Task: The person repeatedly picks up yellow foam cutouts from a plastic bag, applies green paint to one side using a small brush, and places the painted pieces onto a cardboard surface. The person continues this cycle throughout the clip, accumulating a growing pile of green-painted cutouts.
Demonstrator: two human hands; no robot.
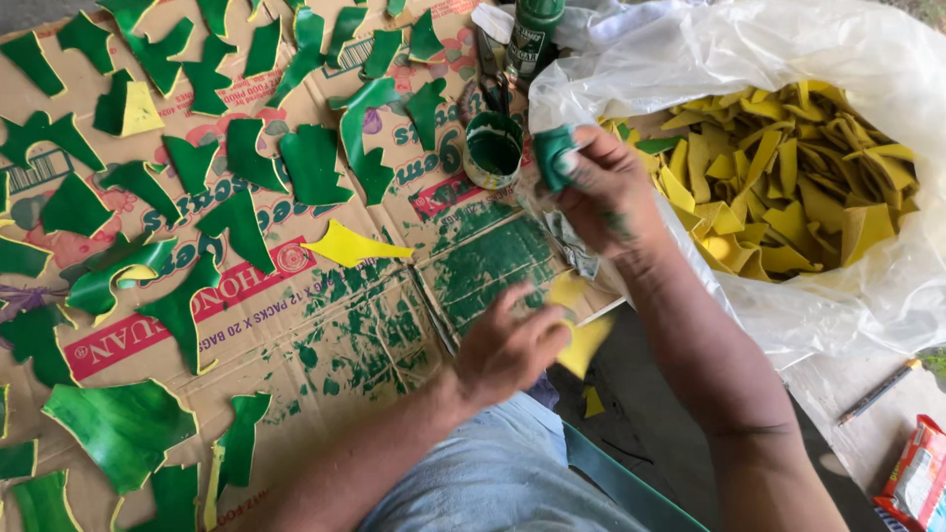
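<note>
Left hand pinching yellow piece at cardboard's lower right edge, right hand gripping green-soaked sponge near paint cup

1. Yellow cut-out piece of thin flat sheet material: irregular shape with pointed corners, unpainted, pinched at its upper edge in the left hand, hanging tilted past the edge of the cardboard.
2. Green paint-soaked sponge pad: small, rounded, wet and dark green, gripped in the fingers of the right hand, held above the yellow piece and just beside the small paint cup.
</note>
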